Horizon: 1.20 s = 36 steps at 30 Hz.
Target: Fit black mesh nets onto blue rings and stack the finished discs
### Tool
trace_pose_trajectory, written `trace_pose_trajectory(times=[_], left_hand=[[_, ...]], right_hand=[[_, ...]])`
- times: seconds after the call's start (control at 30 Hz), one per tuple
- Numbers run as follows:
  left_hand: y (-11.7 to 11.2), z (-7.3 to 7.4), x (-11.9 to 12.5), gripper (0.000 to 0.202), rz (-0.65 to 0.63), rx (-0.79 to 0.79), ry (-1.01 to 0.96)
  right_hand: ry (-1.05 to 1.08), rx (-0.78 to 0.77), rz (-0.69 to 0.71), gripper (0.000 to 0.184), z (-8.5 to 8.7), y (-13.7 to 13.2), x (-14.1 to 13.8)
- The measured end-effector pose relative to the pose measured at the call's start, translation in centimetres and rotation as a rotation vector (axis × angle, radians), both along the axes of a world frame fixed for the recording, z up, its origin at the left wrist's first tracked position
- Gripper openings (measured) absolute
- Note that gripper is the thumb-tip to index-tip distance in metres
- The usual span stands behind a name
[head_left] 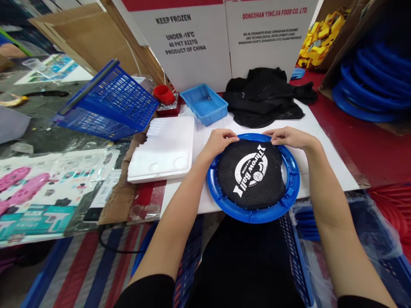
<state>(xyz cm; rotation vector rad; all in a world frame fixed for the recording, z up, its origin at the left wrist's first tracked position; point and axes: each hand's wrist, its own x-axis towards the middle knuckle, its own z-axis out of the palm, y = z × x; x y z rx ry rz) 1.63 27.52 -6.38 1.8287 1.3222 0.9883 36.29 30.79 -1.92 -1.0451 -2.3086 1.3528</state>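
A blue plastic ring [293,182] lies at the near edge of the white work surface, partly over my lap. Inside it is a round black mesh net [229,171] with white "Throw Ball" lettering. The net reaches the ring along much of its edge, but a gap shows at the right. My left hand [222,141] pinches the net's edge at the ring's far left side. At the far right, my right hand [287,137] has its fingers closed on the net's edge against the ring. The fingertips of both hands partly cover that edge.
Behind the ring lie a pile of black mesh [263,98] and a light-blue tray [205,105]. A white foam slab [163,149] and a tilted blue basket [112,102] are on the left. Stacked blue rings [375,85] fill a carton at right. White cartons [192,64] stand behind.
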Motion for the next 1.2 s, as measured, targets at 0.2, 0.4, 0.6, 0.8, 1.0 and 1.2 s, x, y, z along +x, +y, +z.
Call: trace_pose_trajectory(times=[0.2, 0.4, 0.6, 0.8, 1.0, 1.2], left_hand=[[0.2, 0.0, -0.2, 0.019, -0.038, -0.016, 0.024], [-1.0, 1.6, 0.4, 0.021, -0.019, 0.105, 0.105], [-3.2, 2.6, 1.9, 0.022, -0.261, 0.252, 0.523], [-4.3, 3.0, 2.1, 0.030, -0.220, 0.194, 0.697], [-4.4, 3.2, 1.9, 0.028, -0.233, 0.074, 0.677], [-3.8, 3.3, 1.9, 0.007, -0.109, 0.007, 0.398]], right_hand=[[-0.051, 0.104, -0.007, 0.024, -0.2, 0.1, -0.3], [0.006, 0.142, -0.089, 0.019, -0.1, -0.3, -0.8], [0.031, 0.164, 0.014, 0.030, 0.1, -0.6, -1.7], [-0.172, 0.170, 0.133, 0.057, -0.5, -0.7, -2.4], [-0.203, 0.159, 0.149, 0.042, -0.4, -1.3, -3.2], [-0.087, 0.150, 0.100, 0.038, -0.2, -1.0, -3.2]])
